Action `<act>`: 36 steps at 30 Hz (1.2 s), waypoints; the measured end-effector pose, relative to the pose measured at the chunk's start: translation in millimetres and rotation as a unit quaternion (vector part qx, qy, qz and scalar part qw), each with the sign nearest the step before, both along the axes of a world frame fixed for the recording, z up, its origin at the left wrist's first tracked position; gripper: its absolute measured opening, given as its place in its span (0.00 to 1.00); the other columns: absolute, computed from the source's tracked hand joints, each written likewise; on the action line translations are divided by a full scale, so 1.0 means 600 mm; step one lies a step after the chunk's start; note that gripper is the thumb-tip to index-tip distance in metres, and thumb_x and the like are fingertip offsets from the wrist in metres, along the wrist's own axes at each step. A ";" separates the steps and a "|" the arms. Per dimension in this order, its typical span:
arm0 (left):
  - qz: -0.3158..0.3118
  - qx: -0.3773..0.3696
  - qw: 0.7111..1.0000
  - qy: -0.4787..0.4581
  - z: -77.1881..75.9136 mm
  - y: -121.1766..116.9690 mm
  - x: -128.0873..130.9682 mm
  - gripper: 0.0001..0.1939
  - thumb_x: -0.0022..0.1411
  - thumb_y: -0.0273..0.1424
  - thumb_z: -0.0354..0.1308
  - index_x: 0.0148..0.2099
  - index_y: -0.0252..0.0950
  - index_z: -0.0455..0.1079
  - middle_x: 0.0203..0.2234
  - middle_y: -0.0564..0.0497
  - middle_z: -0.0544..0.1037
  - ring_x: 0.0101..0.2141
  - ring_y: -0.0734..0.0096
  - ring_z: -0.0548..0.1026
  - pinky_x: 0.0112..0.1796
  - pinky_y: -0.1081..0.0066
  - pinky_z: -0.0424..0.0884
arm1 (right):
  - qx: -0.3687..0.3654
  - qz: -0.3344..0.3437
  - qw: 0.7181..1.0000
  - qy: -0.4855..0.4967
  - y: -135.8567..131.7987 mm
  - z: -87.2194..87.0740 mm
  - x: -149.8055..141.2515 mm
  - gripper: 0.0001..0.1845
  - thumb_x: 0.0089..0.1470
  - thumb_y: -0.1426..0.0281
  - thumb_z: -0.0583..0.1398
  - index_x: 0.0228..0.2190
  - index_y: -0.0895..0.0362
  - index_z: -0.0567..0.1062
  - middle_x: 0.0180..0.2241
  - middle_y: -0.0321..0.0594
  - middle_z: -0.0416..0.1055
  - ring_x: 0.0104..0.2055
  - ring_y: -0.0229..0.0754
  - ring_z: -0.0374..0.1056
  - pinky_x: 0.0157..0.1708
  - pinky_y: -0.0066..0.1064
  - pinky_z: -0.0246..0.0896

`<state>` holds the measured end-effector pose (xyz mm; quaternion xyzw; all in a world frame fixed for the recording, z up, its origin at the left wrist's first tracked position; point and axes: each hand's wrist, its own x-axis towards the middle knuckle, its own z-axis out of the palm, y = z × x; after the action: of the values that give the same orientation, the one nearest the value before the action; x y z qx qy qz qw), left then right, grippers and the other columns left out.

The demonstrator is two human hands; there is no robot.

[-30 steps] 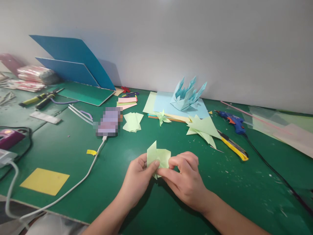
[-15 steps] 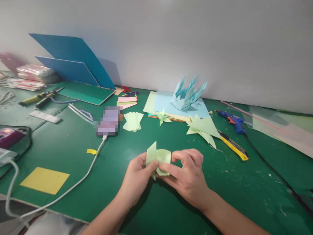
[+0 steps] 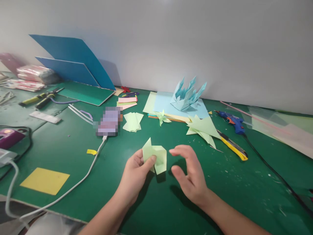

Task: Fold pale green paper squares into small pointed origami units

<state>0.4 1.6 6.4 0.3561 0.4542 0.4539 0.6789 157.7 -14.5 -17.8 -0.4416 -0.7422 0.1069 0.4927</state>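
Note:
A partly folded piece of light green paper (image 3: 160,159) is pinched between the thumb and fingers of my left hand (image 3: 137,171), above the green table. One flap of it stands up at the left; creases show on its right part. Just right of the paper, apart from it, my right hand (image 3: 192,176) is open, with thumb and forefinger spread and nothing between them. Beyond the hands lie a stack of pale green paper pieces (image 3: 133,121), a small folded green paper star (image 3: 162,117) and a pile of pointed green paper pieces (image 3: 202,129).
A blue folded-paper crown shape (image 3: 187,96) stands on coloured sheets at the back. To the right lie a yellow utility knife (image 3: 233,147) and a blue glue gun (image 3: 232,120) with its cord. A white cable (image 3: 90,171) runs to a blurred phone (image 3: 109,121) at the left.
My right hand has let go of the green paper and moved a little to the right, its fingers opening. My left hand, still holding the paper, has shifted slightly left.

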 end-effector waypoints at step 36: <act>0.000 0.026 0.999 0.046 -0.006 -0.005 0.002 0.13 0.44 0.36 0.67 0.27 0.32 0.70 0.17 0.57 0.72 0.19 0.81 0.66 0.20 0.80 0.63 | -0.156 0.070 0.985 0.031 0.011 0.009 -0.008 0.17 0.54 0.72 0.54 0.19 0.54 0.54 0.19 0.31 0.54 0.25 0.36 0.52 0.27 0.28 0.51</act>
<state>1.4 -1.3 2.9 0.3938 0.4731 0.4489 0.6478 152.9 -7.7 -12.4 -0.4562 -0.7300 0.2689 0.4320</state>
